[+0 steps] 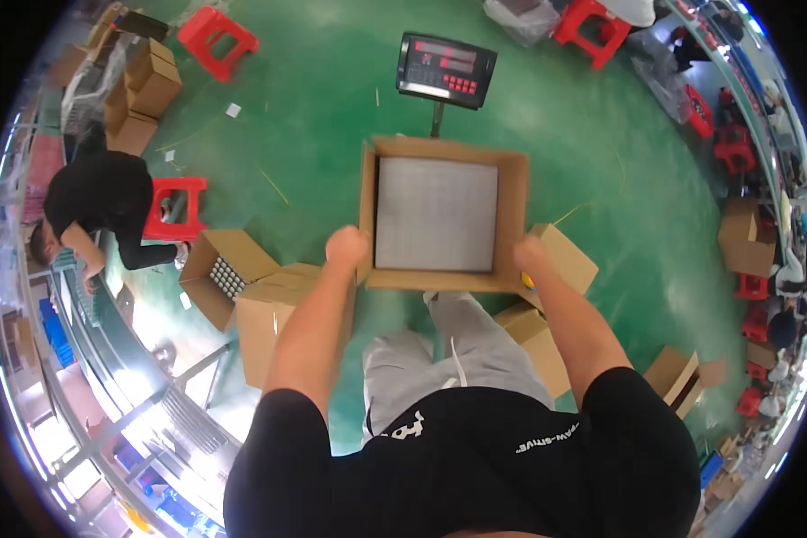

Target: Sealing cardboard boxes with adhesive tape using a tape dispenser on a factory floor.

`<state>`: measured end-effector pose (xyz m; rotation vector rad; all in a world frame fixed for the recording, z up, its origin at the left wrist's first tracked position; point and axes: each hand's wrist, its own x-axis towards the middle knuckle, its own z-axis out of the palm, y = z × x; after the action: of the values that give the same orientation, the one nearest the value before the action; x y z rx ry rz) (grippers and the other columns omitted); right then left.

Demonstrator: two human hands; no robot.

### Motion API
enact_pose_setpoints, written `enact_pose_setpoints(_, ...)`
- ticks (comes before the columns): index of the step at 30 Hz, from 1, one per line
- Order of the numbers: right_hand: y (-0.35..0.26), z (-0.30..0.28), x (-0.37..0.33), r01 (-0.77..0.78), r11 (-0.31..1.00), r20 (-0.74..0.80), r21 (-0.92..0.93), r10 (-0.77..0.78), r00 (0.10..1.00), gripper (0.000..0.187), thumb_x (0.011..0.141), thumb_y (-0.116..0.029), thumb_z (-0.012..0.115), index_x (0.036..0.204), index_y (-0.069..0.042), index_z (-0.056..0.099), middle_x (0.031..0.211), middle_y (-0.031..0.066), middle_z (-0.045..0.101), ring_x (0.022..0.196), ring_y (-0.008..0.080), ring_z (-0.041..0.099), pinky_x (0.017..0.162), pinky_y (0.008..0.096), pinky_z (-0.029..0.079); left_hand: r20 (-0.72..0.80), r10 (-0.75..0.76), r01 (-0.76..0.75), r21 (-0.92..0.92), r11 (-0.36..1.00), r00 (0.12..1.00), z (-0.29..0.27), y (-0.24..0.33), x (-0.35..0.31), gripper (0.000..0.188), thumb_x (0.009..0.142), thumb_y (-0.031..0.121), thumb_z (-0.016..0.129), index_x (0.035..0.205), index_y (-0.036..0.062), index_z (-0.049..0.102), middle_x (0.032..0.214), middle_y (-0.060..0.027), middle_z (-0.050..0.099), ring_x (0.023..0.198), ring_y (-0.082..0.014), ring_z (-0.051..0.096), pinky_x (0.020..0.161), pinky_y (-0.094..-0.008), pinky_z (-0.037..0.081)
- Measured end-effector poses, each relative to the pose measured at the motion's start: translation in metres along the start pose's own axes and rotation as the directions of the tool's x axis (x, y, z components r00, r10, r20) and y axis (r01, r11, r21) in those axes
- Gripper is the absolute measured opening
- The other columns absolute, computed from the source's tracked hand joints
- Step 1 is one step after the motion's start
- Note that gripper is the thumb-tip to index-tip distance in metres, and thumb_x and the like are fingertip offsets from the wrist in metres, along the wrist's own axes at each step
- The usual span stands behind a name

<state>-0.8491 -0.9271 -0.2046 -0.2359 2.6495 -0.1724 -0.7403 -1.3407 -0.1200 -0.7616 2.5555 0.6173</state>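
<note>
My left hand [348, 247] and right hand [531, 254] grip opposite sides of the open carton [513, 193], near the scale display [446, 70]. I'd judge it stiff, perhaps heavy, best held by both walls; its underside is hidden.

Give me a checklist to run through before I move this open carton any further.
1. Both hands at the carton: ok; the left hand is at the left side of the open carton, the right hand at its right side.
2. Firm grip: cannot tell; the fingertips are not clear.
3. Top closed: not ok; it is open, showing a pale grey layer inside.
4. Carton's underside supported: cannot tell; it is hidden from above.
5. Space beside the legs free: not ok; a brown carton stands to the left, and more to the right.
6. Display unit uncovered: ok; it shows beyond the carton.
</note>
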Motion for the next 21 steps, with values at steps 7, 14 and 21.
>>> enact_pose_setpoints(7,-0.118,0.058,0.126,-0.328,0.915,0.256,0.234,0.267,0.929,0.041,0.082,-0.037,0.051,0.096,-0.002,0.065,0.107,0.0229,0.06,0.099,0.0385,0.058,0.085,0.0446,0.046,0.137,-0.086,0.062,0.171,0.983,0.987,0.033,-0.076,0.206,0.036,0.083,0.031,0.048,0.09,0.0025,0.069,0.098,-0.0216,0.064,0.093,-0.0379,0.061,0.082,-0.0448,0.049)
enact_pose_setpoints(14,-0.16,0.127,0.141,-0.478,0.852,0.253,0.213,0.424,0.87,0.037,0.084,-0.035,0.049,0.092,-0.002,0.063,0.101,0.0224,0.062,0.097,0.039,0.058,0.083,0.0442,0.047,0.183,-0.19,0.149,0.216,0.965,0.964,0.09,-0.084,0.26,0.041,0.085,0.037,0.047,0.096,0.0029,0.067,0.102,-0.021,0.063,0.097,-0.0378,0.06,0.084,-0.0439,0.048)
enact_pose_setpoints(21,-0.128,0.16,0.131,-0.191,0.382,-0.039,0.904,0.52,0.853,0.035,0.088,-0.033,0.051,0.084,0.0,0.059,0.082,0.0132,0.062,0.07,0.0262,0.058,0.067,0.0348,0.047,-0.193,-0.137,0.019,-0.514,0.858,0.971,0.093,-0.09,0.235,0.044,0.092,0.032,0.043,0.122,0.0024,0.053,0.118,-0.0203,0.057,0.111,-0.0335,0.054,0.093,-0.0379,0.042)
